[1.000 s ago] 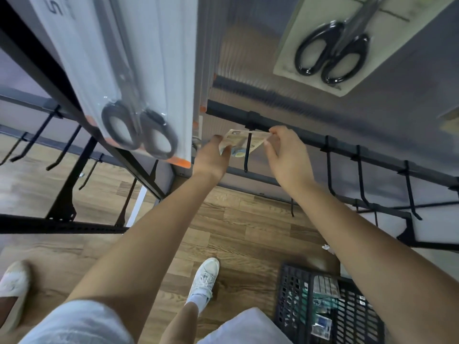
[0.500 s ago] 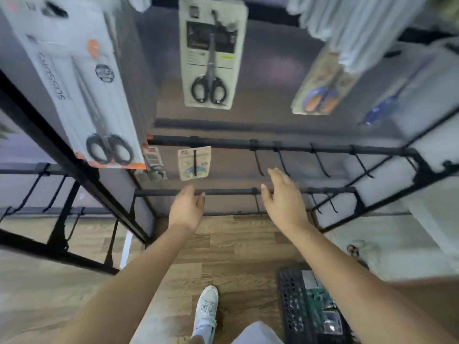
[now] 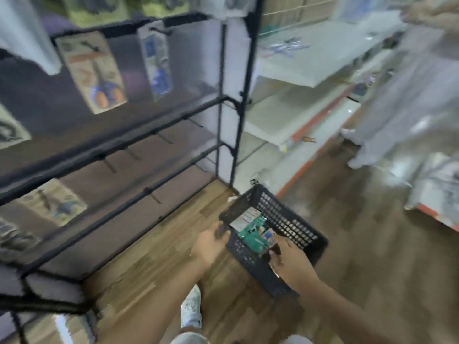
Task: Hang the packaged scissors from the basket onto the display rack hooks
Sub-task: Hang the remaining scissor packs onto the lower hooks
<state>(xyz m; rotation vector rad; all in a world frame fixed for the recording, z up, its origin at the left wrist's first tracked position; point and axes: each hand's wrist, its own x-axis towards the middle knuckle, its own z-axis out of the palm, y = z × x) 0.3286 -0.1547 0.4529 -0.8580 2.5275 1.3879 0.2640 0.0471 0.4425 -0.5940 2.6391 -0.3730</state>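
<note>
A black plastic basket [image 3: 293, 225] stands on the wooden floor at lower right and holds several packaged scissors [image 3: 253, 232] with green and white cards. My left hand [image 3: 211, 244] reaches to the basket's near left rim with fingers loosely bent and nothing in it. My right hand [image 3: 285, 256] hovers over the basket's near edge, also holding nothing; the frame is blurred. The black display rack [image 3: 149, 135] fills the left side, with bare hooks [image 3: 161, 137] on its bars. One small scissors pack [image 3: 52, 202] hangs low at the left.
Other scissors packs [image 3: 96, 73] hang on upper rack bars. White shelving [image 3: 285, 115] with red trim stands to the right of the rack. Another person's legs [image 3: 387, 115] in light trousers stand at upper right. My white shoe [image 3: 190, 311] is below.
Both hands have left the small pack hanging on its hook and dropped to the basket. The view has swung right and down, away from the rack.
</note>
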